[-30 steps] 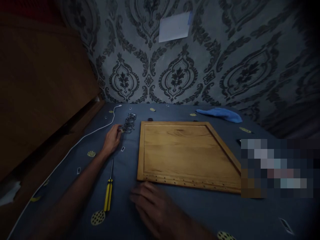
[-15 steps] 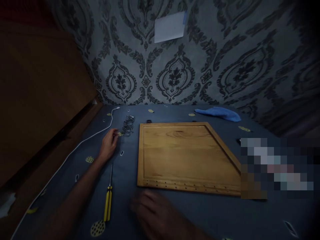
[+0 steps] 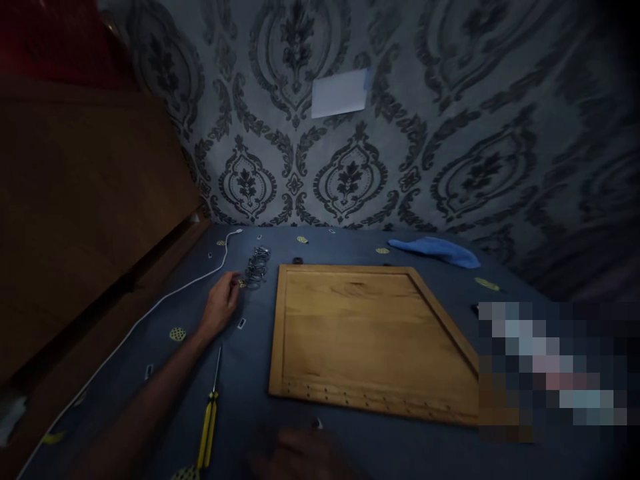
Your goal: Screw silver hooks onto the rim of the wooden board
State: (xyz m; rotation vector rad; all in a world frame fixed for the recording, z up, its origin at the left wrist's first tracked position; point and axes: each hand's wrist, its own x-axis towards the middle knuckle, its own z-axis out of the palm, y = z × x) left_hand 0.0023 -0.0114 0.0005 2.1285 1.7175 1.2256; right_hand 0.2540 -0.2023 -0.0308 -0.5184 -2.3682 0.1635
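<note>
Here, 2 hands [image 3: 220, 303], left beside wire loops [image 3: 257, 267], wooden board [image 3: 367, 333]

Light dim, bluish. Wall [image 3: 300, 150] paler at upper centre; upper right corner almost black. Right hand [image 3: 303, 457] at bottom dark, blurred. Pixel blocks [image 3: 555, 373] hide patch at right.

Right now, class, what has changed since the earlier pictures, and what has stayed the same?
The right hand, blurred, has drawn back from the wooden board, toward the near side; the left hand has eased slightly away from the metal pieces. No pickup or release is visible. The wooden board, yellow-handled tool and blue cloth stay put, though the view shifted.
</note>
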